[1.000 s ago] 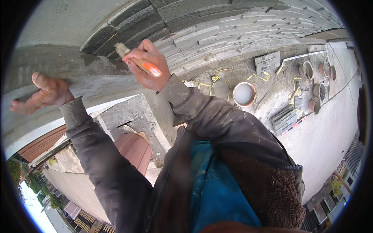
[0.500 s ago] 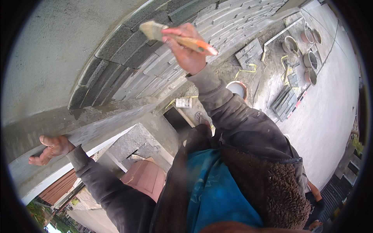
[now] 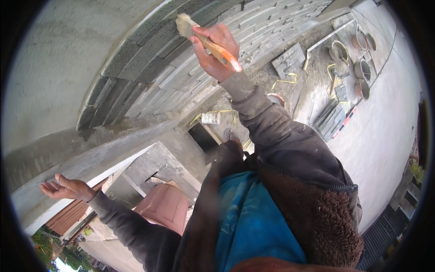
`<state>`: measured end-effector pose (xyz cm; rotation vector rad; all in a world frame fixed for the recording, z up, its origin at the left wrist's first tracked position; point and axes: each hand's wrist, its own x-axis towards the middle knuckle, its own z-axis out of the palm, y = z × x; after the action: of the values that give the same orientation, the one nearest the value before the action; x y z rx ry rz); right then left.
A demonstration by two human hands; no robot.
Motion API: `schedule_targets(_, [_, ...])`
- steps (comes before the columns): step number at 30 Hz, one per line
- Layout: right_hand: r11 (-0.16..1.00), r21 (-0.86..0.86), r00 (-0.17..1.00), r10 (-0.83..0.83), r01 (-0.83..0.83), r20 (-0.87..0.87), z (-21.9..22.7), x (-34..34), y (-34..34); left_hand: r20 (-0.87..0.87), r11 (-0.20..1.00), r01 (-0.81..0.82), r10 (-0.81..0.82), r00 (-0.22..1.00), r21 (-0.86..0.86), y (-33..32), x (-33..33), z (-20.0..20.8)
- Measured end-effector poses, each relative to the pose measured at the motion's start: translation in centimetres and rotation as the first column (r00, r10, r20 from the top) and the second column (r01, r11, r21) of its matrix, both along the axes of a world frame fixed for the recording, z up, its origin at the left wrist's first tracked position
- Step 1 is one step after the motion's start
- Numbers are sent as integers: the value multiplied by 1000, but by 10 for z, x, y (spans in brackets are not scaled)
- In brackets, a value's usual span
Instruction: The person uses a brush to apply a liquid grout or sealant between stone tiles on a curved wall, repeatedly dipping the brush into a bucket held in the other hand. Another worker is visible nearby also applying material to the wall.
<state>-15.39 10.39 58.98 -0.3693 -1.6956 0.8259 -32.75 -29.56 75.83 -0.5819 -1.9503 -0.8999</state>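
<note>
A paintbrush (image 3: 212, 44) with a pale bristle head and an orange-tipped wooden handle is gripped in my right hand (image 3: 219, 51). Its bristles are at the stone-strip wall cladding (image 3: 149, 59); whether they touch it I cannot tell. The strips near the brush look dark and wet, while those farther right are lighter grey. At the lower left, my left hand (image 3: 68, 187) has its fingers stretched out beside the concrete wall edge and holds nothing.
Below stands a white bucket (image 3: 211, 118) near a dark opening (image 3: 203, 138). Stacked stone tiles (image 3: 329, 119), several buckets (image 3: 362, 69) and yellow strapping (image 3: 332, 86) lie on the ground to the right. A pinkish panelled piece (image 3: 164, 206) is at lower left.
My right hand and the brush have shifted slightly, with the bristles now farther right and higher. My left hand has turned and moved right and down, its fingers more outstretched.
</note>
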Motion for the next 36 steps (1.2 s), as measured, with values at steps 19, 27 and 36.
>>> schedule_targets(19, [565,-702,643,352,433,680,-413,391,95,997,965,260,-10,-82,31,211,388,-329])
schedule_targets(27, [842,-470,432,333,263,838,-653,409,99,795,967,-85,-248,-553,242,329,458,-671])
schedule_targets(36, [894,-415,470,297,170,832,-745,405,103,499,824,-503,-331,-801,-260,376,572,-907])
